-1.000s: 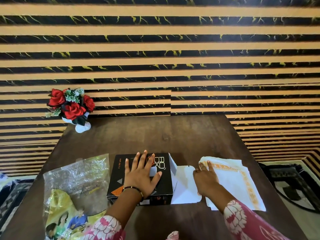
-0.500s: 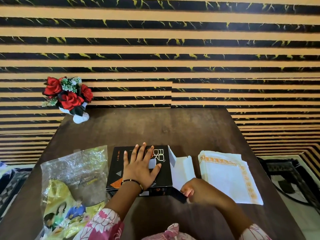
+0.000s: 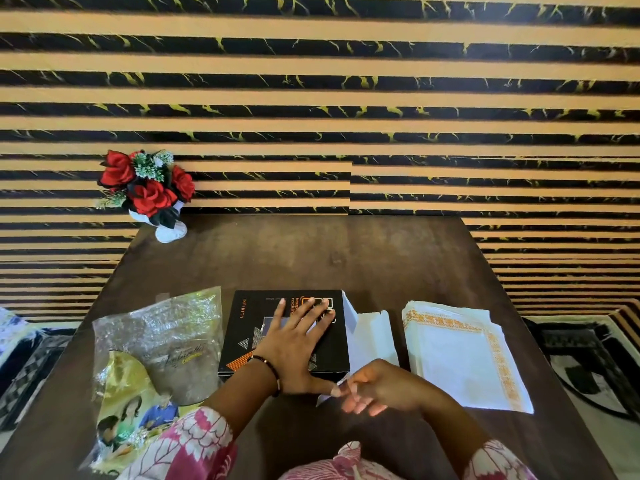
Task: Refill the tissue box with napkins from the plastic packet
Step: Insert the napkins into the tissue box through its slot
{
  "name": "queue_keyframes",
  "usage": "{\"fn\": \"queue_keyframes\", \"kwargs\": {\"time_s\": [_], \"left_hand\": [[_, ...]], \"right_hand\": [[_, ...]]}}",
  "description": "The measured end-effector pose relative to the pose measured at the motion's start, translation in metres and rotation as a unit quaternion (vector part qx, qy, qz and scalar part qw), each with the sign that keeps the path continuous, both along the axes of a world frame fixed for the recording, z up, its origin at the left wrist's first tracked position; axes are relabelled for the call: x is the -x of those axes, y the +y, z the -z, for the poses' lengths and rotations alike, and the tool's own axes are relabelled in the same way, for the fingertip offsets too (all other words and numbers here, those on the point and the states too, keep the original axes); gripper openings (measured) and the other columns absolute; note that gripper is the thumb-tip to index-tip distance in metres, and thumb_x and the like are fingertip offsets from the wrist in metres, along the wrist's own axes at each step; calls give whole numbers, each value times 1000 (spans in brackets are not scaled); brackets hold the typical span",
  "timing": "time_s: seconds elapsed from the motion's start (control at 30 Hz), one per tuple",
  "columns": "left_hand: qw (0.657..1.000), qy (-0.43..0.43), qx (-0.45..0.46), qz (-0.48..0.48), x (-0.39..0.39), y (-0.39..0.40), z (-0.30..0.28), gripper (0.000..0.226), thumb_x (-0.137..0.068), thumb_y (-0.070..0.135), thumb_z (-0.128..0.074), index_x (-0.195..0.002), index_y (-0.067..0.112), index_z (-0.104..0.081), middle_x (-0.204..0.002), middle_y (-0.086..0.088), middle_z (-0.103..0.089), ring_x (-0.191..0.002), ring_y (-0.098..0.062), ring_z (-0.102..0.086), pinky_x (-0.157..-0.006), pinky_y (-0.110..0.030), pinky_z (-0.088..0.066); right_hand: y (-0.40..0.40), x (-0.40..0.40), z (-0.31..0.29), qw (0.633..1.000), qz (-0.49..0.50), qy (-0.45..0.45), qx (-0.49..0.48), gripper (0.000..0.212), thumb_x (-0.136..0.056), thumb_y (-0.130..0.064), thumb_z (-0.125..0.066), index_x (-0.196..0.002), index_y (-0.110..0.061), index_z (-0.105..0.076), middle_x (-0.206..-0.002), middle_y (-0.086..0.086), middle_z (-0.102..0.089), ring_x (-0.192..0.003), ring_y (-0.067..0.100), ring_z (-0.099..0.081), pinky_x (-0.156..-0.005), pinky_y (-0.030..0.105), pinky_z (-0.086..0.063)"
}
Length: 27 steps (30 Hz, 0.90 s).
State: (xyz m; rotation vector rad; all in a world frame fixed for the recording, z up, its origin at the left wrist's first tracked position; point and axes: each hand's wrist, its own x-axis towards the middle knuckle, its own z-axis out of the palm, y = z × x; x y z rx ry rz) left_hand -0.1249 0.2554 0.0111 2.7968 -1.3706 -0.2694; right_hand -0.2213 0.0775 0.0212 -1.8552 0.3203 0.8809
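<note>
One view only, from the head camera, looking down at a dark wooden table (image 3: 346, 258) set against a striped wall.

Task items, left to right: the plastic packet (image 3: 156, 355) lies crumpled and flat-looking on the left part of the table; no napkins can be made out inside it. The black tissue box (image 3: 249, 327) sits at centre, lying flat, just beside the packet. Its white end flap (image 3: 372, 336) hangs open on the right side. The stack of white napkins (image 3: 460, 355), with an orange border, rests on the table to the right of the flap, apart from the box.

Left hand (image 3: 294, 344): flat on top of the box, fingers straight and spread, pressing it down. The thumb reaches toward the near right corner.

Right hand (image 3: 377, 386): at the near right corner of the box, by the lower edge of the flap. Fingers loosely curled; the tips are blurred, so whether they pinch the flap edge cannot be told.

Progress, as judged: napkins appear already out of the packet and the box end is open. Remaining: slide the stack into the box through the open end and close the flap.

Other: a small white vase of red artificial roses (image 3: 149, 192) stands at the far left corner.
</note>
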Motion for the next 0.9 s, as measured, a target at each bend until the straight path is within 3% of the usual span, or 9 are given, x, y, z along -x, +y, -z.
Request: {"fn": "queue_keyframes", "kwargs": {"time_s": [0.07,0.17,0.3,0.43,0.57,0.7,0.9], "left_hand": [[1000,5,5,-2,-1,0,1,122,-47,94,-18,-145,25,7,-156,2,11,-142,-18,17,-108,-52,22],[1000,3,7,0,-2,1,3,121,-48,94,-20,-145,26,7,-156,2,11,-142,-18,16,-107,-51,22],[1000,11,1,4,-3,1,3,117,-53,92,-23,-144,27,10,-156,2,12,-142,-19,17,-108,-51,22],[1000,23,2,0,-2,1,2,115,-55,90,-27,-144,28,11,-156,2,13,-141,-17,19,-109,-51,22],[1000,19,0,-1,-3,0,2,113,-57,89,-30,-144,28,10,-156,2,14,-141,-17,18,-109,-51,21],[1000,10,15,-3,-3,1,3,114,-53,90,-20,-144,28,8,-156,3,11,-142,-17,15,-111,-52,18],[999,42,-1,-10,-6,-1,3,102,-67,80,-40,-144,29,4,-156,5,11,-142,-16,15,-113,-55,13]], "right_hand": [[-7,-6,-6,996,46,62,-42,21,-91,-14,-52,-102,-7,-69,-85,4,-73,-87,21,-69,-85,31,-54],[-13,-18,-14,995,87,51,-23,22,-93,-21,-50,-90,-11,-69,-86,6,-72,-87,22,-69,-90,34,-53],[-14,-36,-9,976,207,16,-61,25,-93,-26,-51,-112,-12,-59,-110,7,-65,-97,29,-65,-90,40,-52],[-20,-58,-12,940,308,-15,-149,31,-93,-21,-53,-123,-14,-50,-132,6,-52,-102,30,-62,-78,37,-51],[-14,-77,-16,963,238,-59,-115,42,-96,-15,-46,-138,-17,-38,-133,5,-49,-114,30,-55,-83,35,-49],[-1,-87,-14,972,204,-79,-89,37,-98,-10,-40,-134,-17,-43,-119,6,-54,-88,20,-56,-65,28,-48],[3,-89,-5,978,191,-80,-4,30,-98,-19,-40,-128,-23,-43,-122,11,-55,-84,21,-55,-71,32,-50]]}}
